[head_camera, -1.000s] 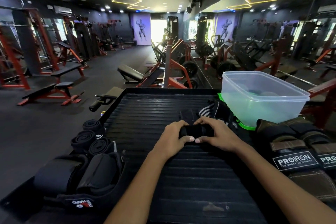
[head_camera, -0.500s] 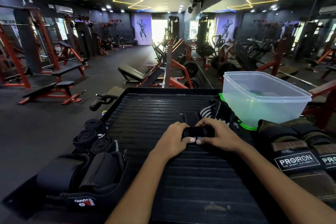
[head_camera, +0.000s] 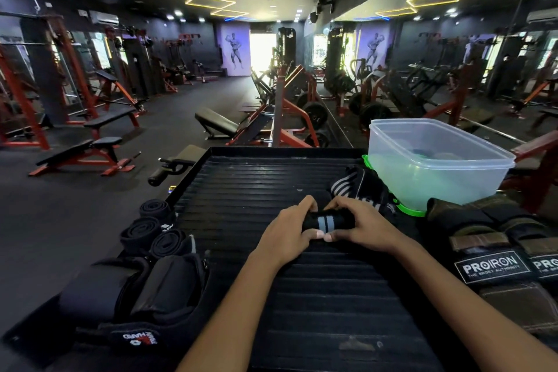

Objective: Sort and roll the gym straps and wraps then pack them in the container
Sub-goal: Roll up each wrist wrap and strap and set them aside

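At the middle of the ribbed black table (head_camera: 302, 311), the left hand (head_camera: 287, 235) and right hand (head_camera: 363, 225) grip a rolled black wrap (head_camera: 323, 222), fingers curled round it, thumbs touching. The clear container (head_camera: 437, 166) stands beyond to the right, near the hands, and three rolled wraps (head_camera: 151, 228) lie at the left edge.

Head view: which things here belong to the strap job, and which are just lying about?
Job: black wrap gripped by left hand and right hand; three rolled wraps; striped wrap; clear container; PROIRON straps.
Lying about: gym benches; weight plates.
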